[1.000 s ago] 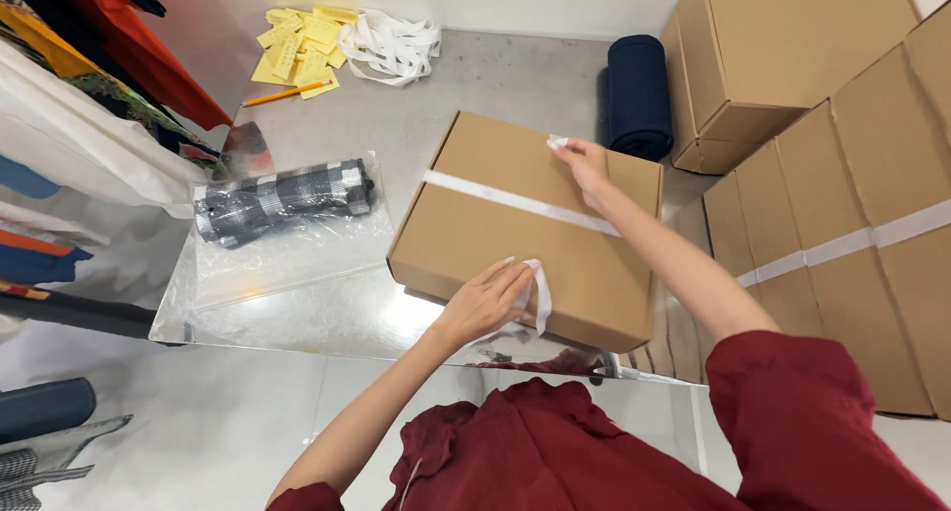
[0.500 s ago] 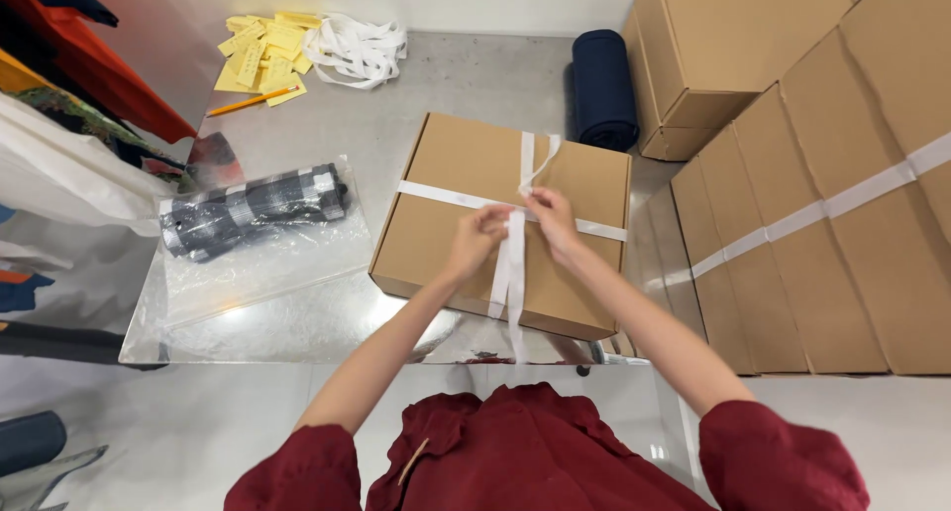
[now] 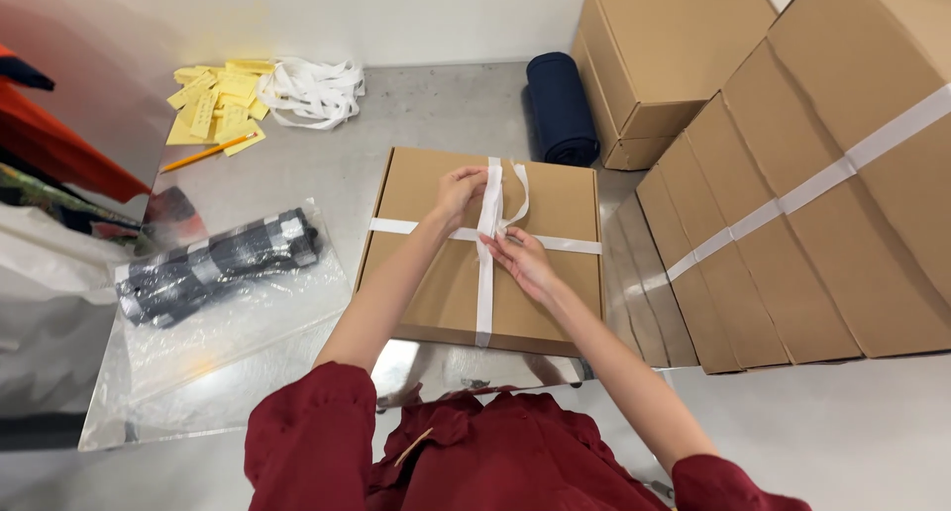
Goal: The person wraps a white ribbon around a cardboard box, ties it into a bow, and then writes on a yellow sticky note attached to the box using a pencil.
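Your hands met over the cardboard box [image 3: 436, 283]; your left hand [image 3: 459, 191] lifted the white strap [image 3: 488, 209], right hand [image 3: 522, 261] pinning the crossing

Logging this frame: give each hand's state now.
Left hand: fingers closed on the flat white strap atop the brown cardboard box.
Right hand: pinching the same strap.

A packing room: strapped cardboard boxes [image 3: 822, 204], yellow tags [image 3: 213, 100] and white strapping [image 3: 312, 90] on a steel table [image 3: 426, 115].

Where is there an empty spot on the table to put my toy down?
Bare metal table lies between the white ribbon pile, the blue roll and the cardboard box. The right is crowded with stacked boxes, the left with a bagged garment.
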